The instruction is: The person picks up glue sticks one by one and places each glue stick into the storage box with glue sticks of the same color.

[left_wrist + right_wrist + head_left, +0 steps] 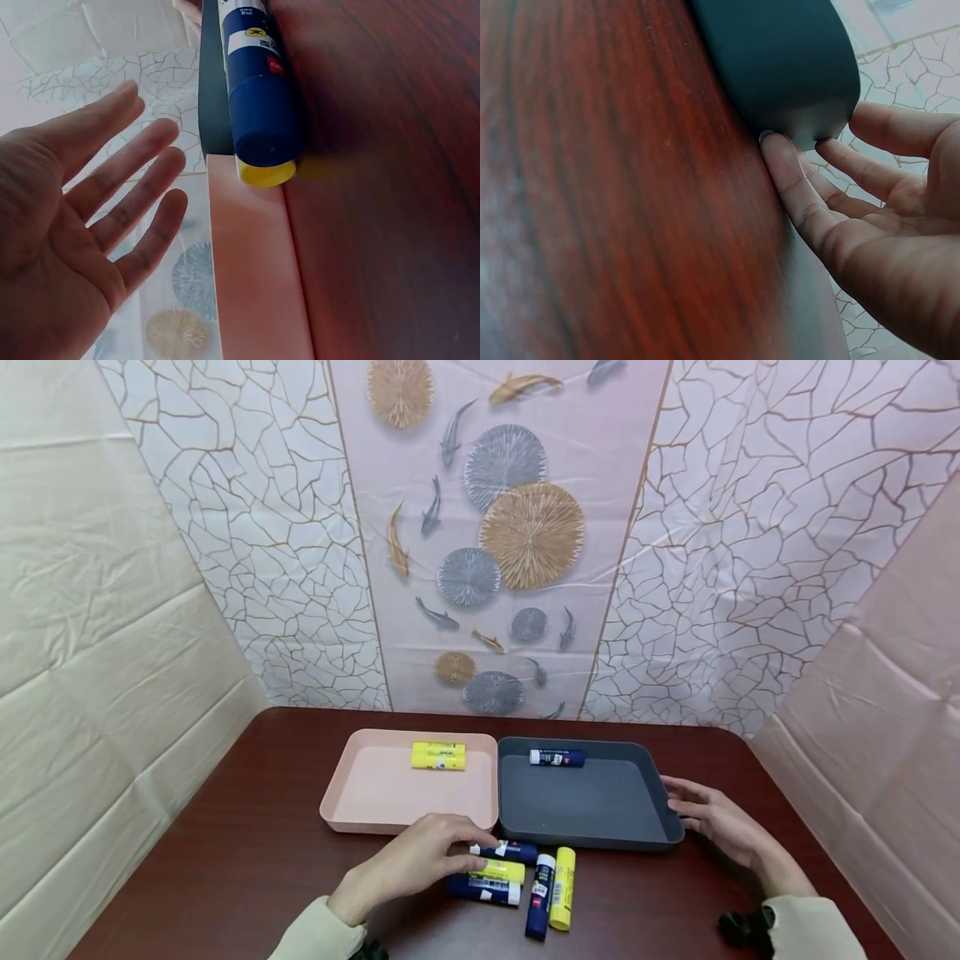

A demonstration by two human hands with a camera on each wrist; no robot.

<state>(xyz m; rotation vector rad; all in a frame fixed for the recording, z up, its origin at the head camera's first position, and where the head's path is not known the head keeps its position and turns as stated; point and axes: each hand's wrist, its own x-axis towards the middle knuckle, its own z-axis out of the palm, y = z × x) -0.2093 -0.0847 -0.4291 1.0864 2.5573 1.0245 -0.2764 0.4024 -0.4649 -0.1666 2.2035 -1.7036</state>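
My left hand (422, 862) hovers over a small pile of glue sticks, its fingers apart and holding nothing in the left wrist view. Beneath it lie a yellow glue stick (504, 872) and a blue glue stick (483, 889), with another blue one (519, 852) behind. To their right, an upended-looking pair lies lengthwise on the table: a blue glue stick (540, 897) beside a yellow one (562, 888). My right hand (720, 822) touches the right wall of the dark grey tray (592, 810), fingertips against its outside.
A pink tray (405, 802) adjoins the dark tray on the left and holds yellow glue sticks (438, 756). One blue glue stick (557, 758) lies at the back of the dark tray. The brown wooden table (247, 852) ends at a patterned cloth backdrop (300, 610).
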